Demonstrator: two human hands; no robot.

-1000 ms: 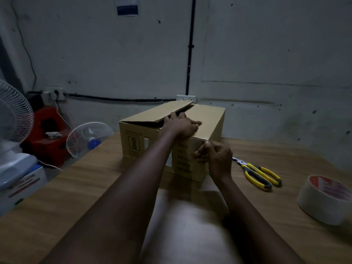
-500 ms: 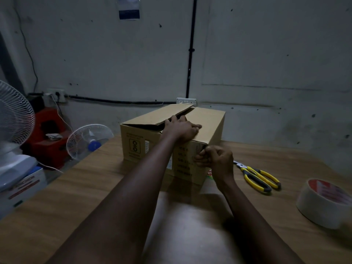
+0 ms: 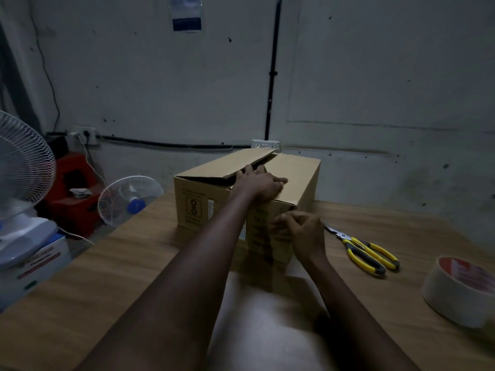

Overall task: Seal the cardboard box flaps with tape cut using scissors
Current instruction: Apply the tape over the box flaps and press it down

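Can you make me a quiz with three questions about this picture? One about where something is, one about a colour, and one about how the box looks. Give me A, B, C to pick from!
1. Where are the scissors?
A) on top of the box
B) on the table, between the box and the tape roll
C) on the floor

2. What colour are the scissors' handles?
A) red
B) blue
C) yellow

3. How is the top of the box?
A) taped down flat
B) one flap raised, leaving a gap
C) flaps cut off

Answers:
1 B: they lie on the wood to the right of the box, with the tape roll further right.
2 C: the handles are yellow with dark inner grips.
3 B: the left flap tilts up above the other one, and the left hand rests flat on top.
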